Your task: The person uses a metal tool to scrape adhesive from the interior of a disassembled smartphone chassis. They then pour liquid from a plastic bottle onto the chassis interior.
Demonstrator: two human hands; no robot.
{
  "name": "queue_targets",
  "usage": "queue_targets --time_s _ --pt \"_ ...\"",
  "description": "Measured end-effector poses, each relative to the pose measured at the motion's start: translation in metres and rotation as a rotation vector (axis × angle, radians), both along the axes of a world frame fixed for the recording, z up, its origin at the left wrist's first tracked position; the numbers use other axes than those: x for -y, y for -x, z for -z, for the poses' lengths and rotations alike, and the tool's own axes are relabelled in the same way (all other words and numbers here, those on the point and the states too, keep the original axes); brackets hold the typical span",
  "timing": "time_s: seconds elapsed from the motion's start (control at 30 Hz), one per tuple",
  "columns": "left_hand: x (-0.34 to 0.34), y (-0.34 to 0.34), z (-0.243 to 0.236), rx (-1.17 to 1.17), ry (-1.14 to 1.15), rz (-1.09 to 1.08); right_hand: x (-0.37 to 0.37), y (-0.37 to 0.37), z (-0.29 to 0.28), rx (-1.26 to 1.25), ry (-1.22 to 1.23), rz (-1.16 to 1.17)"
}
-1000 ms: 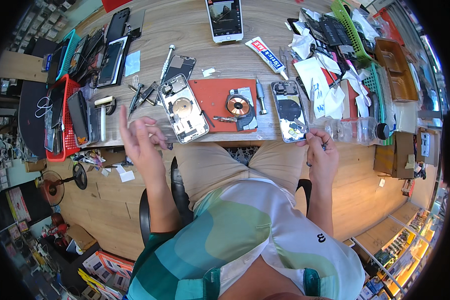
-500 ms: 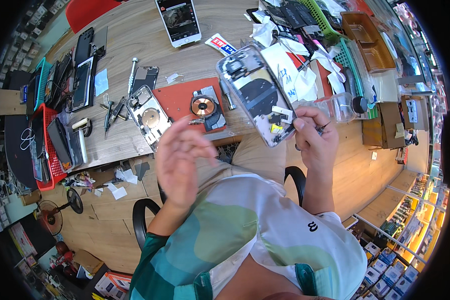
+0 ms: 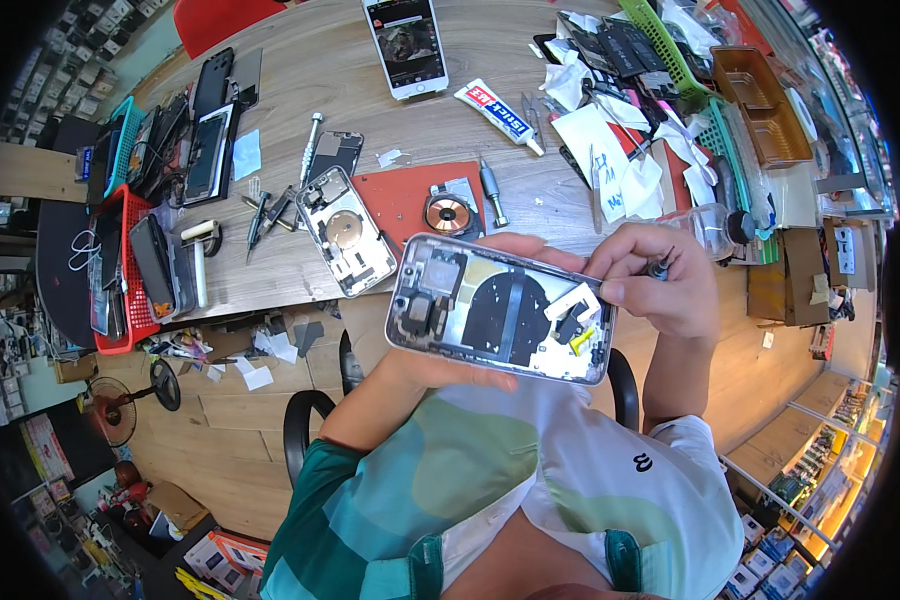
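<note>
An opened phone housing point(image 3: 460, 345) lies level over my lap, its inner side up. My left hand point(image 3: 432, 370) is wrapped round it from beneath, with the thumb along the near edge and the fingertips showing past the far edge. The fingers of my right hand point(image 3: 678, 295) are closed at the housing's right far corner. Something small and dark point(image 3: 659, 268) shows at those fingers; I cannot make out what it is. Inside the housing are a white strip point(image 3: 572, 300), a yellow piece point(image 3: 582, 341) and black parts.
On the desk are a second phone housing point(image 3: 345, 232), a red mat point(image 3: 395, 190) with a copper coil point(image 3: 447, 213), screwdrivers point(image 3: 490, 190), a glue tube point(image 3: 497, 115) and a propped phone point(image 3: 408, 50). Baskets point(image 3: 130, 315) stand left; papers point(image 3: 600, 160) and a brown tray point(image 3: 755, 100) lie right.
The phone housing has come down nearer my body and turned from tilted to nearly level. My left hand, apart from it before, now grips it. My right hand stays at its corner.
</note>
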State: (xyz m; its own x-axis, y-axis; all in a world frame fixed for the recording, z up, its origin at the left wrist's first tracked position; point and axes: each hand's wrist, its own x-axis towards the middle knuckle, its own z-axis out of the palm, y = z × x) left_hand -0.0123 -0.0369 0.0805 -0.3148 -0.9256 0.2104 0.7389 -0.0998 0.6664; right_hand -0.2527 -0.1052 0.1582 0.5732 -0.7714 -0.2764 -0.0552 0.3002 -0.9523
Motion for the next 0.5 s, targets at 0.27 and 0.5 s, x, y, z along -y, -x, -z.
queue_targets --time_s 0.27,0.5 --pt "-0.009 -0.003 0.001 0.006 0.157 -0.075 0.015 -0.01 -0.006 -0.026 0.044 -0.12" --pt "-0.006 -0.01 0.005 0.184 0.22 -0.217 0.014 -0.022 -0.005 -0.091 0.156 0.041"
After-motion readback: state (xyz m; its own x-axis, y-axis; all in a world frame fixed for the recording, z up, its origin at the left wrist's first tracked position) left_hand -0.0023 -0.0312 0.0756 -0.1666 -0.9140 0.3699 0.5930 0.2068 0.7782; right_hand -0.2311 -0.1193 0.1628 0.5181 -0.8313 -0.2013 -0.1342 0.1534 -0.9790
